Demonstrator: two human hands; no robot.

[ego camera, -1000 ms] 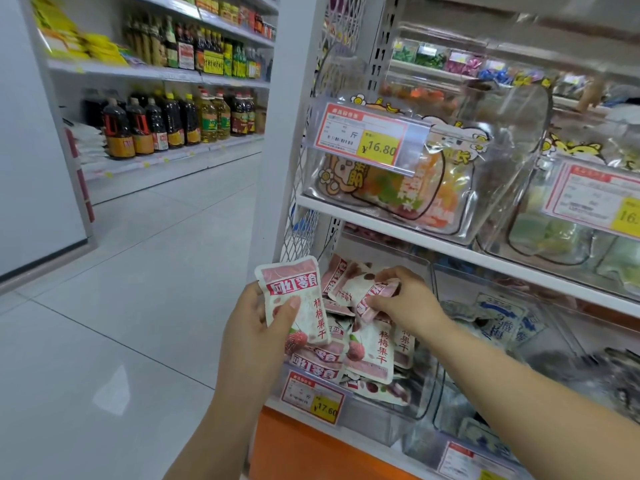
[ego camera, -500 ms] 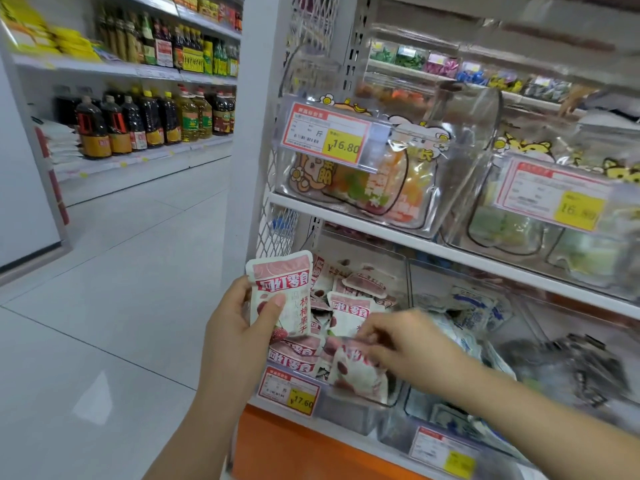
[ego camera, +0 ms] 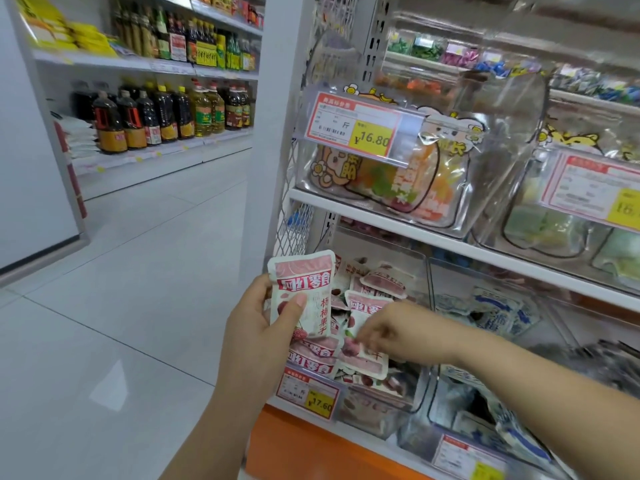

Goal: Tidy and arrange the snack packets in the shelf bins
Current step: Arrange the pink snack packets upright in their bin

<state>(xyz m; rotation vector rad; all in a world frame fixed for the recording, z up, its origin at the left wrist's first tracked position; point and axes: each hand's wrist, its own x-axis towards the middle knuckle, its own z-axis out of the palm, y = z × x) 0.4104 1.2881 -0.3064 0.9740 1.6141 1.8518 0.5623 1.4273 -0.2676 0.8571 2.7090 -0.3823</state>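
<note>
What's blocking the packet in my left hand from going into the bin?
Nothing fixed. The packet, held by the left hand, is beside the bin's opening; only the right hand, blurred, reaches across the heaped packets inside.

Held packet point(ego camera: 304, 289): pink-and-white pouch with red lettering, upright and face-on, gripped by the left hand point(ego camera: 263, 327) just in front of the bin's left end. Bin point(ego camera: 381, 415): clear plastic, leftmost on the lower shelf. Pile point(ego camera: 379, 282) of matching pouches inside, jumbled and overlapping at mixed tilts. Second packet point(ego camera: 367, 362) lies tilted on the pile near the front. The right hand point(ego camera: 398, 332) has its fingertips at that packet's top edge; blurred, grip unclear.
</note>
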